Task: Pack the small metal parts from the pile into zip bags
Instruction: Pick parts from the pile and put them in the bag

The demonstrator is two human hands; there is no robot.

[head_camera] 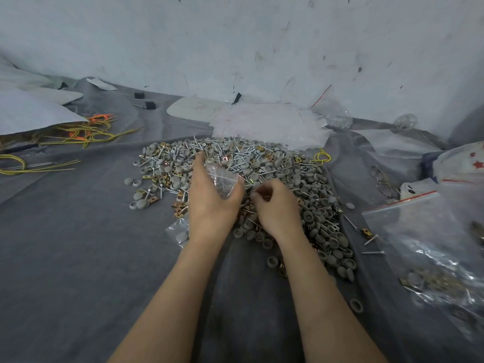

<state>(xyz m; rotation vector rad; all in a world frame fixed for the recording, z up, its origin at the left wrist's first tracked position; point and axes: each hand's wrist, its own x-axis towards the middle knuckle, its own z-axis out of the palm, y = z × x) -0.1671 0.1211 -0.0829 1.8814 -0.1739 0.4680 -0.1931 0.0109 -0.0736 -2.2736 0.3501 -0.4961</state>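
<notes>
A wide pile of screws, grey caps and brass clips (264, 163) lies on the grey cloth in front of me. My left hand (212, 197) grips a small clear zip bag (222, 180) over the pile, its mouth turned toward my right hand. My right hand (275, 205) rests on the pile just right of the bag, fingers curled around some small parts that are mostly hidden inside the fist. Below my left wrist a second small bag (179, 231) lies flat with a grey cap in it.
A stack of empty clear bags (267, 121) lies behind the pile. Filled zip bags (429, 244) sit at the right, with spectacles (383, 180) beside them. Yellow and orange wires (86, 132) sprawl at the left, under a white sheet (34, 111). A stained wall stands behind.
</notes>
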